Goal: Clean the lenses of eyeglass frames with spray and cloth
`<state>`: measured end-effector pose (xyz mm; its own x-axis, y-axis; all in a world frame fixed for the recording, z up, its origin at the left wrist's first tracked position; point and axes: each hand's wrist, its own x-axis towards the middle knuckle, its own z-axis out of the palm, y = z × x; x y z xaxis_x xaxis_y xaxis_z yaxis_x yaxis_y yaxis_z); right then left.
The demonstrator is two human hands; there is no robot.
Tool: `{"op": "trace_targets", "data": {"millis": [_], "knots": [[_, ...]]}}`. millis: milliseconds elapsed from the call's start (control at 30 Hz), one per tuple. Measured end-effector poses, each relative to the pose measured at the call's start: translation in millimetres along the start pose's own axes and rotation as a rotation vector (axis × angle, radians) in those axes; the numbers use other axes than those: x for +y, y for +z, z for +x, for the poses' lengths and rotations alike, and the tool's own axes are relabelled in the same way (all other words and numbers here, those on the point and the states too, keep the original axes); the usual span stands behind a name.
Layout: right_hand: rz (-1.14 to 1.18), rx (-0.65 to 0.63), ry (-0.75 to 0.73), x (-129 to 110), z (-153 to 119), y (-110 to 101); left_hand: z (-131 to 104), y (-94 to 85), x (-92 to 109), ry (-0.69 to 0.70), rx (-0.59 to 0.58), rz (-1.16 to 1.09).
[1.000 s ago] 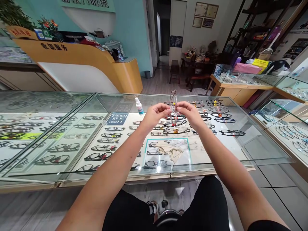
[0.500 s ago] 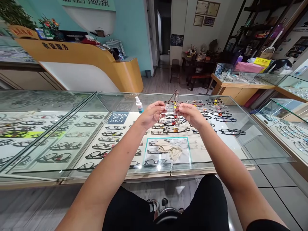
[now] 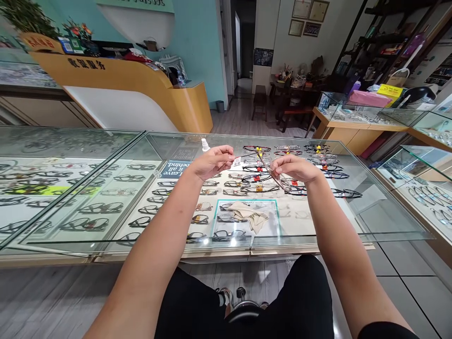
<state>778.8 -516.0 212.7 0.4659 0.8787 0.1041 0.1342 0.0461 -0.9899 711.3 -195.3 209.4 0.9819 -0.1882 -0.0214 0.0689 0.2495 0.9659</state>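
A pair of eyeglasses (image 3: 276,179) is held in the air over the glass counter (image 3: 310,230), its front tilted steeply. My left hand (image 3: 213,163) is closed on a temple arm, where a small white tag (image 3: 237,161) hangs by the fingertips. On the other side, my right hand (image 3: 295,167) pinches the front near the lenses. Below them lies a crumpled beige cloth (image 3: 247,214) on a teal-bordered sheet (image 3: 278,221). A white spray bottle (image 3: 205,145) stands behind my left hand, which partly hides it.
Several rows of eyeglasses (image 3: 259,188) lie in the counter beneath the hands, and more fill the left case (image 3: 93,207). A blue printed card (image 3: 172,169) is left of my left hand. Other display cases (image 3: 367,115) stand at the right.
The eyeglasses have turned from an upright front to a tilted one, lower and further right. My right hand has moved right, my left hand slightly left, and the view has shifted a little.
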Motion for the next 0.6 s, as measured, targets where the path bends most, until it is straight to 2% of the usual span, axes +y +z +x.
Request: {"op": "trace_targets", "data": {"millis": [100,200,267,333,467,600], "knots": [[0.020,0.047,-0.002,3.6,1.4,0.1,0.8,0.4,-0.4,0.012,0.013,0.007],[0.123,0.229,-0.075,5.7,5.8,4.8,4.2,5.8,-2.7,0.047,0.068,-0.062],[0.200,0.352,-0.127,4.7,8.2,7.2,6.1,9.2,-3.4,0.087,0.129,-0.170],[0.258,0.462,-0.178,2.6,9.5,7.8,6.4,11.5,-2.8,0.113,0.140,-0.285],[0.287,0.618,-0.220,1.6,10.9,5.2,1.7,15.7,-0.8,0.117,0.017,-0.363],[0.276,0.670,-0.225,4.5,13.6,6.1,-3.8,21.9,-1.2,0.121,-0.066,-0.304]]}}
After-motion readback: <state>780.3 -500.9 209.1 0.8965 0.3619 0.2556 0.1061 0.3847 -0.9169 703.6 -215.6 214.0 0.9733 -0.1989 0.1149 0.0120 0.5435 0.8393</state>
